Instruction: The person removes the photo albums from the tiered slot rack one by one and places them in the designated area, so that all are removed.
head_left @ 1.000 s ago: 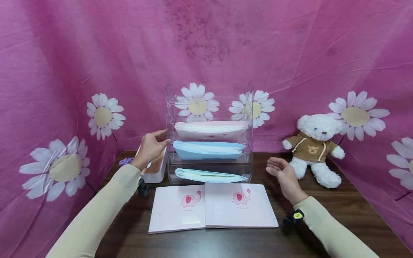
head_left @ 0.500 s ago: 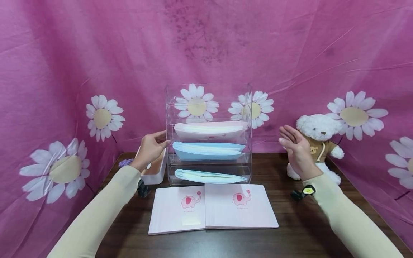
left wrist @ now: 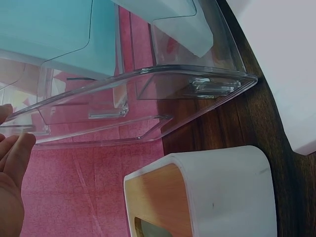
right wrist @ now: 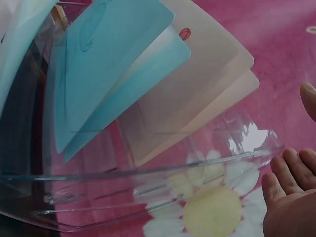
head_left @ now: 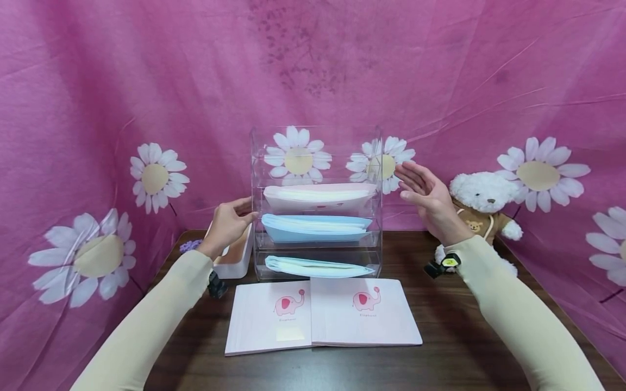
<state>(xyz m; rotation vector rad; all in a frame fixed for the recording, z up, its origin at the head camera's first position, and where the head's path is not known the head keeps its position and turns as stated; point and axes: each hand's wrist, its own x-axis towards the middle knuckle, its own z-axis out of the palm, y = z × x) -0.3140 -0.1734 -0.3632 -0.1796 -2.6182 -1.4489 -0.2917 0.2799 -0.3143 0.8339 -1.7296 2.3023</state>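
Note:
A clear tiered rack (head_left: pixel 318 244) stands upright at the table's middle. Its tiers hold a pink-covered booklet (head_left: pixel 313 202), a blue one (head_left: pixel 315 230) and a pale turquoise one (head_left: pixel 318 267) lowest. My left hand (head_left: pixel 226 228) pinches the edge of the rack's left side panel (left wrist: pixel 148 71) between thumb and fingers. To the right of the rack, my right hand (head_left: pixel 430 202) is raised with extended fingers, holding nothing. In the right wrist view its fingertips (right wrist: pixel 291 155) are close to the rack's side edge; contact is unclear. Two pink elephant booklets (head_left: pixel 367 328) lie overlapping before the rack.
Left of the rack, behind my left hand, is a white box with a wood-coloured top (head_left: pixel 237 270). Purple flowers (head_left: pixel 189 246) lie beside it. A white teddy bear (head_left: pixel 481 193) in a brown hoodie sits at the right. Pink daisy-print cloth (head_left: pixel 313 65) hangs behind the wooden table (head_left: pixel 342 369).
My right hand has risen from near the table, first swinging right before the bear, then coming back left toward the rack's upper right side. The left hand keeps its hold on the rack.

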